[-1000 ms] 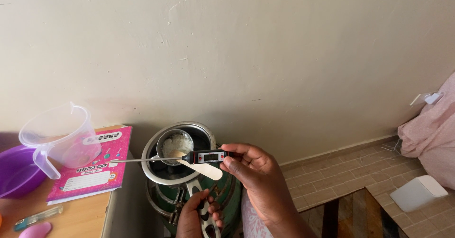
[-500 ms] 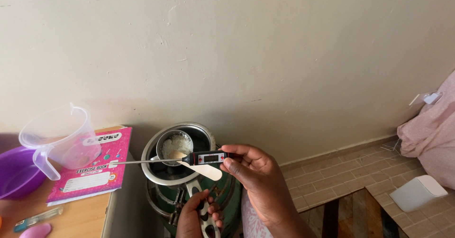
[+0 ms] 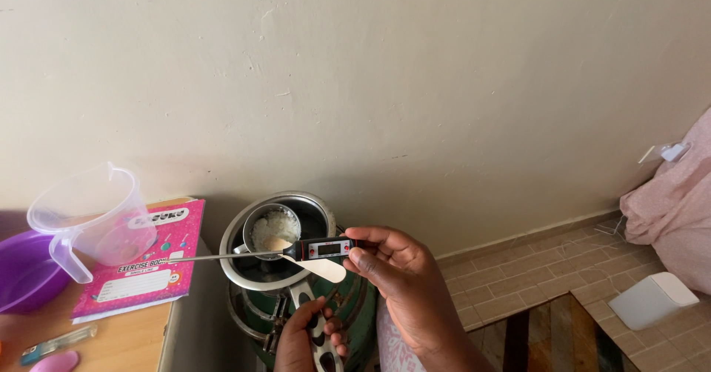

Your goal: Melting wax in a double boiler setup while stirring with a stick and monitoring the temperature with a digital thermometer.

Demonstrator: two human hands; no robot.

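Closest to the camera, at the bottom edge, the left hand point(image 3: 305, 339) is clamped on the black handle point(image 3: 321, 339) of a small pot, which looks like a way to hold it steady over the burner. Just above and to its right, the right hand point(image 3: 396, 276) pinches the black end of a probe thermometer point(image 3: 324, 248), held level with its little screen facing up, probably so it can be read. Its thin metal probe point(image 3: 222, 256) points away to the left, across the pots and clear of the food. Beneath it a pale spatula point(image 3: 315, 266) leans out of the small pot point(image 3: 272, 230), which holds something white and sits inside a larger steel pot point(image 3: 278, 238) on a green stove point(image 3: 355, 298). Farther left of the hands, on the bench point(image 3: 111, 339), lie a pink exercise book point(image 3: 144, 261), a clear plastic jug point(image 3: 92, 213) and a purple bowl point(image 3: 26, 268). Beyond everything stands a plain wall point(image 3: 370, 83).
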